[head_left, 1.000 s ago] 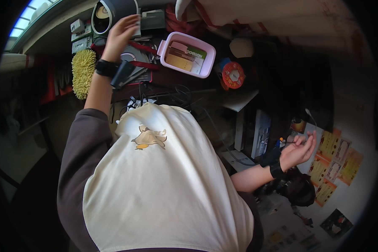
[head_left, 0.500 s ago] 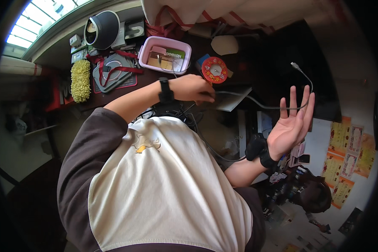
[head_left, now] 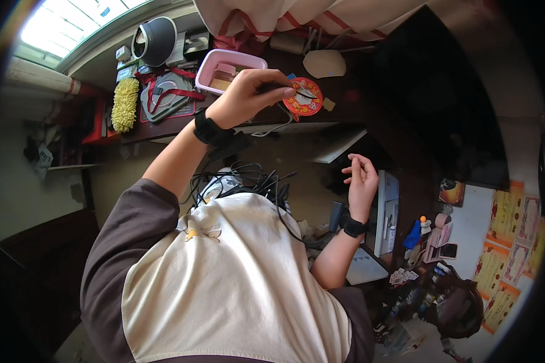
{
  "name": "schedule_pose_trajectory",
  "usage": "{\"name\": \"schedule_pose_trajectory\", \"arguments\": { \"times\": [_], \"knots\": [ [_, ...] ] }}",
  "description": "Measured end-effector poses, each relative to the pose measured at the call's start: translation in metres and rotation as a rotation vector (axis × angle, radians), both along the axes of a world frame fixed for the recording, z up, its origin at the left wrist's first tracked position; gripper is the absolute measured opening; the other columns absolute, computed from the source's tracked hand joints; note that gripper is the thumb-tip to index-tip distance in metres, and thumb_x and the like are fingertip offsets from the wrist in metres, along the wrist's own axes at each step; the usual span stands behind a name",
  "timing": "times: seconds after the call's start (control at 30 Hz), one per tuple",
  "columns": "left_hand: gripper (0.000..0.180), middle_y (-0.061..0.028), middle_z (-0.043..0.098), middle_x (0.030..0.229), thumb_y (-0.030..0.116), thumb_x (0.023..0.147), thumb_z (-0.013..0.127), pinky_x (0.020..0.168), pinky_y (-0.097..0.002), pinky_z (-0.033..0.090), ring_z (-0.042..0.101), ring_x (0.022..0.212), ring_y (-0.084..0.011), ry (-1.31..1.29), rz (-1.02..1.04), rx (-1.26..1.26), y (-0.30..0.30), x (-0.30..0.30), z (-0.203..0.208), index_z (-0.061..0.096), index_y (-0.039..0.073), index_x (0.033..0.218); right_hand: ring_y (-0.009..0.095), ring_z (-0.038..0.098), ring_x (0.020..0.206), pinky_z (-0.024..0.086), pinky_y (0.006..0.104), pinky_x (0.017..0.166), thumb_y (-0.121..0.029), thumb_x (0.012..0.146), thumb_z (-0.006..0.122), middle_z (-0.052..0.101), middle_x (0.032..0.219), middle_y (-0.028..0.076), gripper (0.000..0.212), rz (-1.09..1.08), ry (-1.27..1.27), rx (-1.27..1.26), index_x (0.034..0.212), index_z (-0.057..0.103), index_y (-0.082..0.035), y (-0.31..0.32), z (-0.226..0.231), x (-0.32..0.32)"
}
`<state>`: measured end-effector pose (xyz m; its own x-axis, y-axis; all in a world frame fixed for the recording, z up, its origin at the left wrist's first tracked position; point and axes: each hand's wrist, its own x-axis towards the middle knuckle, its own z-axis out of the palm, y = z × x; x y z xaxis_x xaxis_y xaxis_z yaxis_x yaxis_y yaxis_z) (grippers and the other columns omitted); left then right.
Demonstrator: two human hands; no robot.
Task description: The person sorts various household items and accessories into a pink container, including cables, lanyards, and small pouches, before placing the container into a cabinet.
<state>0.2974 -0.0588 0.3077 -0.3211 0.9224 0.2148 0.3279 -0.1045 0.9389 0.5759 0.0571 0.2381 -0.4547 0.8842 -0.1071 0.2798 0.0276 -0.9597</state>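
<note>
In the head view, with directions read from its middle, a grey cable is pinched between the thumb and fingers of the left hand, held just left of 12 o'clock above the edge of a dark desk. A loop of it is left hanging below the hand, and a short thin end is shown past the fingertips, across a round red tub toward 1 o'clock. At 3 o'clock, the right hand is raised, its fingers loosely bent and parted from the thumb; nothing is seen gripped in it. A tangle of black cables is gathered near the middle, against the cream shirt. Toward 11 o'clock, a pink plastic basket is partly hidden by the left hand. A yellow chenille duster is laid at 10 o'clock, below a dark sun visor.
</note>
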Motion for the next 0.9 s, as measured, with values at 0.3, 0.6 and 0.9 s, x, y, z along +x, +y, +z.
{"name": "schedule_pose_trajectory", "arguments": {
  "times": [0.3, 0.6, 0.9],
  "knots": [
    [0.021, -0.0007, 0.058, 0.08, 0.017, 0.092, 0.054, 0.059, -0.0185, 0.04, 0.047, 0.067, -0.0033, 0.077, -0.146, 0.192, -0.01, 0.01, 0.063, 0.057, -0.004, 0.096, 0.031, 0.045, 0.116, 0.039, 0.0381, 0.095, -0.017, 0.081, 0.066, 0.042, 0.132, 0.017, 0.058, 0.215, 0.099, 0.856, 0.129, 0.038, -0.001, -0.02, 0.087, -0.066],
    [0.019, 0.005, 0.043, 0.068, 0.019, 0.097, 0.044, 0.048, -0.017, 0.028, 0.036, 0.055, -0.0007, -0.333, -0.121, 0.316, -0.034, 0.018, 0.063, 0.05, 0.003, 0.105, 0.023, 0.057, 0.105, 0.043, 0.0317, 0.091, -0.012, 0.082, 0.066, 0.059, 0.111, 0.016, 0.054, 0.47, 0.348, 0.586, 0.128, 0.04, -0.001, -0.051, 0.093, -0.103],
    [0.019, 0.0033, 0.034, 0.066, 0.025, 0.099, 0.034, 0.046, -0.0198, 0.023, 0.026, 0.05, -0.0058, -1.002, -0.12, 0.425, -0.028, 0.035, 0.029, 0.047, 0.012, 0.106, 0.021, 0.056, 0.104, 0.041, 0.0338, 0.094, -0.007, 0.08, 0.064, 0.06, 0.111, 0.013, 0.067, 0.663, 0.396, 0.226, 0.137, 0.03, -0.008, -0.051, 0.056, -0.099]
  ]
}}
